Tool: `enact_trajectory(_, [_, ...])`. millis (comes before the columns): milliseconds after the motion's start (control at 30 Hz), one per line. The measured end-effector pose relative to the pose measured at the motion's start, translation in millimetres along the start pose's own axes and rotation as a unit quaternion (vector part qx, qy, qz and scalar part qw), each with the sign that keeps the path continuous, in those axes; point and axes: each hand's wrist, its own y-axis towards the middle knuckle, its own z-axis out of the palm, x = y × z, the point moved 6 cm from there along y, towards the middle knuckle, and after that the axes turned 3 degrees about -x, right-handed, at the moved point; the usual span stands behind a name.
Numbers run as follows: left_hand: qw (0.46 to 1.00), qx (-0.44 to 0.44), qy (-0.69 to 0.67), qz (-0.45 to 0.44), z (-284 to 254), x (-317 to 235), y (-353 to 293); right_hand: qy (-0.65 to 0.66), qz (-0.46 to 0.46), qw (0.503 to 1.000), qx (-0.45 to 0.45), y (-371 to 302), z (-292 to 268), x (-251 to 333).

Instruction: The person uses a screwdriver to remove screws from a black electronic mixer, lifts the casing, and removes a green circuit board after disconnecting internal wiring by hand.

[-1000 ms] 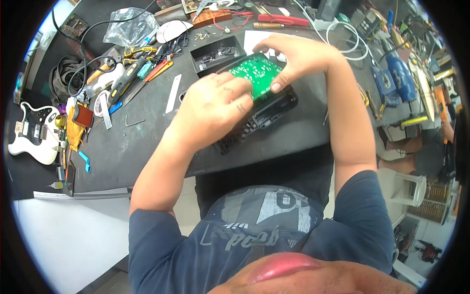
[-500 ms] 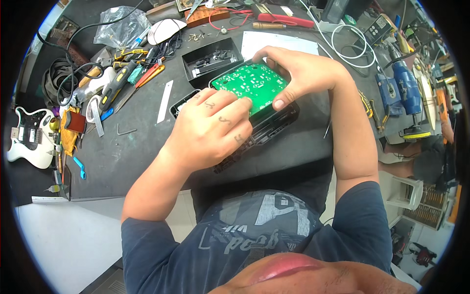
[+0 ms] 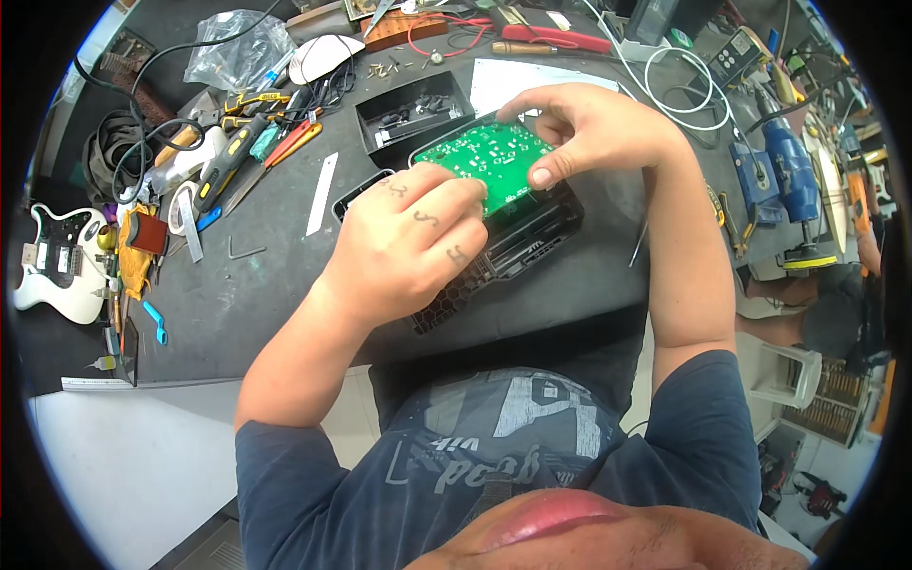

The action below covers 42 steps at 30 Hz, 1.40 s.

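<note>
A green circuit board [image 3: 502,163], dotted with small solder points, is tilted over an open black plastic housing [image 3: 541,226]. My right hand [image 3: 600,128] grips the board at its right end, thumb on the near edge and fingers at the far edge. Curled over the board's left end is my left hand [image 3: 404,242], its fingers closed; their tips are partly hidden behind the knuckles. Below that hand, the housing's honeycomb-patterned part shows. Just behind the board stands a black open box [image 3: 415,112] with small dark parts in it.
A white sheet [image 3: 532,84] lies beyond my right hand. To the left are a steel ruler [image 3: 322,194], a hex key [image 3: 247,253], a utility knife [image 3: 230,163] and several other tools. A white guitar-shaped body [image 3: 65,266] rests far left; a blue power tool [image 3: 793,171] is at right.
The board's right end has shifted slightly away from me and tilted, showing more of the housing's inside. My right hand moved with it; my left hand stays nearly in place.
</note>
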Motion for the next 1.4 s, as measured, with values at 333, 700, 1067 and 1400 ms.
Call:
enact_trajectory(333, [0.998, 0.063, -0.006, 0.022, 0.2, -14.2, 2.2, 0.018, -0.019, 1.0, -0.005, -7.5, -1.0, 7.3])
enact_trajectory(700, [0.997, 0.055, -0.039, 0.037, 0.9, -21.1, 5.6, -0.026, -0.02, 0.998, -0.047, -16.7, -6.6, 6.9])
enact_trajectory(1067, [0.997, -0.015, -0.059, -0.049, -6.9, -1.3, -0.1, 0.161, 0.127, 0.976, -0.067, -6.3, 0.3, -13.1])
enact_trajectory(1400, [0.979, -0.05, -0.088, -0.178, -8.9, 17.8, -1.8, 0.258, 0.067, 0.963, -0.05, -2.9, -2.0, -11.7])
